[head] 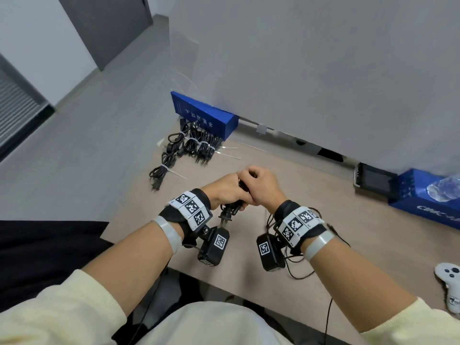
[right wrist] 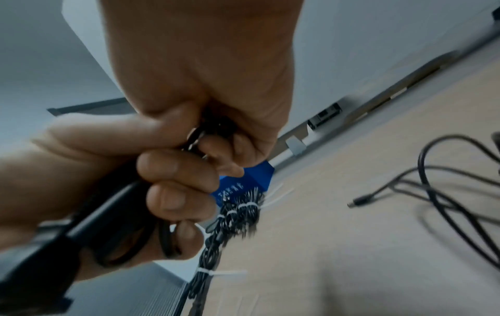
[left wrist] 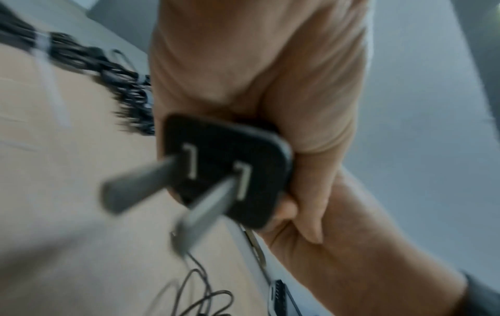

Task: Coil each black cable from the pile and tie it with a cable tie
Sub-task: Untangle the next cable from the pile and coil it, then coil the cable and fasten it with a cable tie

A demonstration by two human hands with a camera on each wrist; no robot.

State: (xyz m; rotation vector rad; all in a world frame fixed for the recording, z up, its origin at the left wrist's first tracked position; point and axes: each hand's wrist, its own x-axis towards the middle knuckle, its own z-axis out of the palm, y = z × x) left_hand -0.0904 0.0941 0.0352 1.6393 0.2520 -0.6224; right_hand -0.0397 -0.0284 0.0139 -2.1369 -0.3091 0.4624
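Both hands meet above the middle of the table. My left hand (head: 224, 192) is curled round a bundled black cable (head: 239, 204), whose two-pronged plug (head: 224, 216) hangs below the fist. In the left wrist view the plug (left wrist: 224, 171) fills the centre, its prongs pointing at the camera. My right hand (head: 261, 185) pinches the same cable at the top of the bundle, its fingers closed on the loops (right wrist: 211, 128). The left hand's fingers (right wrist: 175, 181) wrap the bundle just below. Whether a cable tie is on this bundle is hidden.
Several coiled cables tied with white ties (head: 184, 148) lie at the table's far left, by a blue box (head: 204, 115). Loose white ties (head: 227, 151) lie beside them. A thin loose cable (right wrist: 446, 192) lies at the right. A second blue box (head: 423, 202), a black device (head: 373, 181) and a white controller (head: 448, 277) are on the right.
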